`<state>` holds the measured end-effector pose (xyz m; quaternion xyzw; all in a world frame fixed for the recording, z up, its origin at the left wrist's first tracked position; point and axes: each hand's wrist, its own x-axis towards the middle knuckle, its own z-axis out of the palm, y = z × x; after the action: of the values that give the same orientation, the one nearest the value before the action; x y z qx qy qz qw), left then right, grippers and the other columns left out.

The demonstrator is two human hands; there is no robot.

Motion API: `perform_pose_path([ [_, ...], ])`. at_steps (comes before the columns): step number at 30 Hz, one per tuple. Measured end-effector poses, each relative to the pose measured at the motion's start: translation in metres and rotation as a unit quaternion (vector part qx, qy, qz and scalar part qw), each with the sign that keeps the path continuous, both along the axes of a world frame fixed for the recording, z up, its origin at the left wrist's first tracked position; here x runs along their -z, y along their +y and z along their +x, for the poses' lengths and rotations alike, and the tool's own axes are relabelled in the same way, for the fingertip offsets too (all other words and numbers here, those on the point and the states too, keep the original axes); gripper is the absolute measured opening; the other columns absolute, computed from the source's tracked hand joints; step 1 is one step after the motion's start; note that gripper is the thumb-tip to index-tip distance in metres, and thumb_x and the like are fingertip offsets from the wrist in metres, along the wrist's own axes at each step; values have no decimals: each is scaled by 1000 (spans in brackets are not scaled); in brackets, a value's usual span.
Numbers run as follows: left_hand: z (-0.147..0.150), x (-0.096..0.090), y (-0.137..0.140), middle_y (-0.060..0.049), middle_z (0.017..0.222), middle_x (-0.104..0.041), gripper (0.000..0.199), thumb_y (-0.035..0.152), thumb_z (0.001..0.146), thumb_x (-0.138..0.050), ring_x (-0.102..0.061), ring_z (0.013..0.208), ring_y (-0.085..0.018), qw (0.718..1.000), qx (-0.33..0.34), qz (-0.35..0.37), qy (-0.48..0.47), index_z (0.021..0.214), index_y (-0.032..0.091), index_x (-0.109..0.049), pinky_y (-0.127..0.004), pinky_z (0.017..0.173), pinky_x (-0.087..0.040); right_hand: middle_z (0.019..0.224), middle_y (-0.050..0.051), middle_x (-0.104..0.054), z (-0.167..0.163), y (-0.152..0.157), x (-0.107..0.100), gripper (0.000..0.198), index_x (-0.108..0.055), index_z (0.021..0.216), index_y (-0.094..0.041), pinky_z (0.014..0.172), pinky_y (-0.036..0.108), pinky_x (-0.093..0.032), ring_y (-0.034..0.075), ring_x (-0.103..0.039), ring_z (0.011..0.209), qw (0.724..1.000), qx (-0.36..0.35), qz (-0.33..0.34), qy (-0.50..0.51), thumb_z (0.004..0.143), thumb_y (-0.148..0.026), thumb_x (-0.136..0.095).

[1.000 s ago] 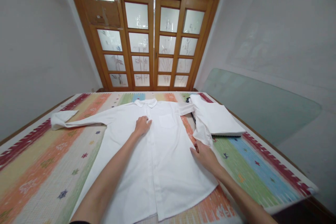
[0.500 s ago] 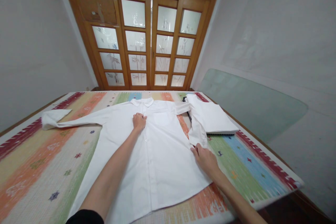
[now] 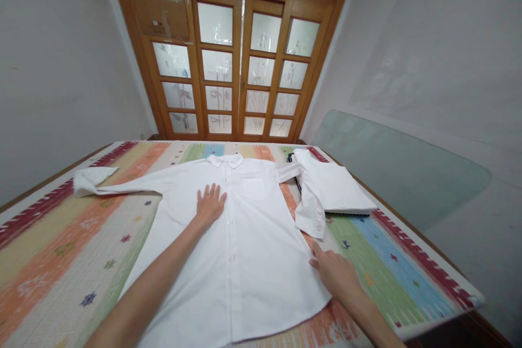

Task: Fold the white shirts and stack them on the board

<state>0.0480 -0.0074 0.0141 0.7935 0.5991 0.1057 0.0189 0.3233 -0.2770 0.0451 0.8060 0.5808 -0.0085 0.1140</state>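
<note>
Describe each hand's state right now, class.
Left hand: open, fingers spread on the shirt.
Right hand: partly curled by the shirt's edge; grip cannot be told.

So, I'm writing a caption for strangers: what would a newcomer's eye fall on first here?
Probably the white shirt, spread across the middle of a striped cloth. The left hand lies flat on the shirt's front, the right hand is at its side edge. Wooden doors with glass panes rise at the far end.
</note>
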Motion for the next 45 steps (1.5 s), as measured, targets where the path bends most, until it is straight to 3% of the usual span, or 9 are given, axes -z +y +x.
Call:
perform_pose_path([
  [3, -27, -4, 3, -12, 157, -25, 67, 54, 93, -22, -17, 144, -40, 995, -93, -28, 11, 148, 17, -34, -68, 110, -11, 95, 14, -71, -3, 9, -21, 30, -60, 114, -19, 65, 31, -44, 30, -69, 90, 999, -23, -39, 4, 84, -19, -63],
  [6, -61, -10, 16, -14, 157, -22, 70, 55, 93, -22, -17, 144, -39, 987, -156, -36, 21, 149, 14, -32, -63, 112, -14, 96, 12, -70, -9, 28, -39, 23, -64, 104, -19, 68, 30, -43, 29, -68, 90, 997, -64, -8, 31, 82, -24, -67],
  [13, -99, -15, 33, -18, 156, -23, 72, 53, 93, -26, -19, 145, -32, 992, -98, -45, 72, 148, 7, -30, -50, 116, -16, 86, 6, -65, -35, 111, -39, 14, -62, 85, -19, 73, 27, -41, 20, -60, 87, 937, -247, 207, 133, 91, -28, -54],
  [18, -91, -13, 23, -19, 152, -33, 64, 45, 95, -30, -27, 142, -33, 993, -100, -2, 66, 144, 6, -39, -50, 114, -21, 90, 7, -65, -66, 206, -22, 8, -63, 88, -17, 83, 30, -42, 20, -57, 92, 888, -318, 256, 210, 87, -19, -56],
  [24, -76, -8, 0, -21, 126, -62, 49, 24, 95, -25, -51, 124, -32, 984, -126, 112, 58, 121, 7, -63, -51, 108, -31, 99, 8, -67, -103, 318, -12, 23, -65, 96, -16, 87, 28, -43, 18, -59, 95, 896, -281, 224, 261, 86, -7, -47],
  [29, -70, 0, -9, -20, 145, -45, 60, 41, 94, -31, -36, 137, -34, 990, -124, 60, 39, 137, 3, -49, -48, 110, -29, 117, 7, -62, -121, 378, -10, 41, -63, 109, -19, 90, 27, -43, 18, -56, 110, 915, -246, 205, 248, 81, 2, -42],
  [32, -70, -1, -11, -18, 148, -41, 63, 47, 93, -32, -33, 139, -34, 990, -128, 51, 40, 139, 6, -47, -50, 112, -27, 123, 7, -58, -127, 399, -7, 46, -60, 116, -22, 88, 29, -44, 20, -56, 111, 922, -232, 199, 238, 81, 1, -43],
  [39, -59, 0, -19, -16, 122, -65, 46, 31, 95, -29, -57, 119, -28, 992, -71, 103, 12, 113, 15, -68, -43, 103, -41, 110, 10, -63, -128, 428, 2, 31, -65, 104, -20, 79, 30, -43, 22, -61, 96, 933, -220, 177, 221, 82, -3, -52],
  [45, -53, 13, -21, -17, 144, -47, 60, 48, 91, -37, -36, 138, -33, 996, -46, 72, -3, 135, 11, -52, -51, 114, -25, 107, 9, -63, -119, 443, 4, 21, -67, 97, -16, 83, 25, -40, 18, -57, 101, 921, -223, 208, 243, 86, -9, -50],
])
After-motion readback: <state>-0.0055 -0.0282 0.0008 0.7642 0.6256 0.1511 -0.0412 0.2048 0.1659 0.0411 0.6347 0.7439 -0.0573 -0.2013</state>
